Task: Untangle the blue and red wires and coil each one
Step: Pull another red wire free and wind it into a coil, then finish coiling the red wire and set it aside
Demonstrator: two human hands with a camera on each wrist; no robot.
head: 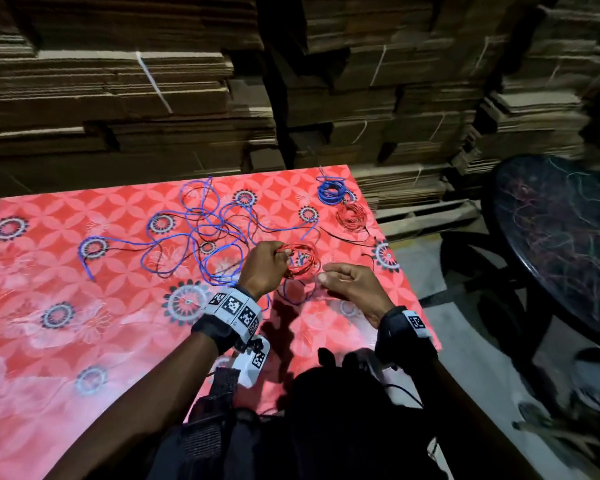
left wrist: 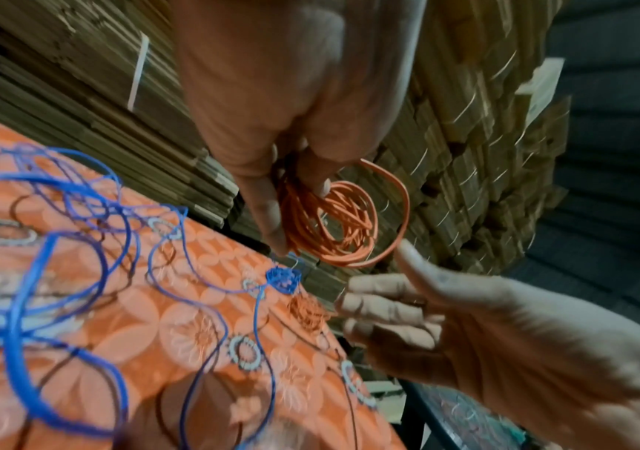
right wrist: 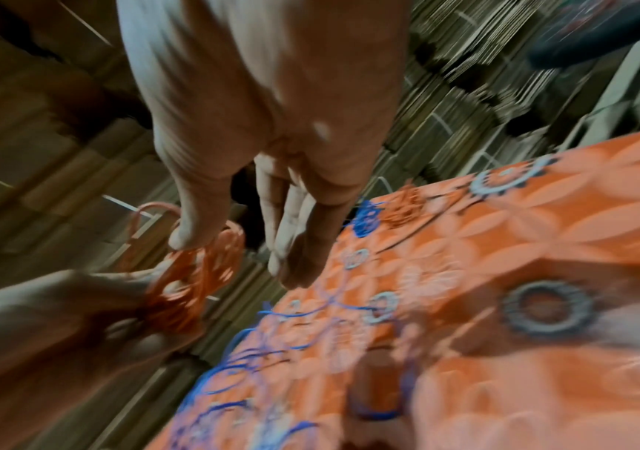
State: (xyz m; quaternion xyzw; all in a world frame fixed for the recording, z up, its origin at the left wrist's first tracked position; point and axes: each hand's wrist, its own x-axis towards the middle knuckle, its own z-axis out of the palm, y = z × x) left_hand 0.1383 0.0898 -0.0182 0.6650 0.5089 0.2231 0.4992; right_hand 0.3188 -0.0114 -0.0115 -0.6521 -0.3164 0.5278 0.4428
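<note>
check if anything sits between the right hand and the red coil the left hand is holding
Nothing visible does. The right hand hovers open just beside the red coil that the left hand grips, with only a small gap of air between them.

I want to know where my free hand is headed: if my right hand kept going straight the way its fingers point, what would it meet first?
Probably the red coil that your left hand grips; your right hand points leftward at it. Depth is unclear.
</note>
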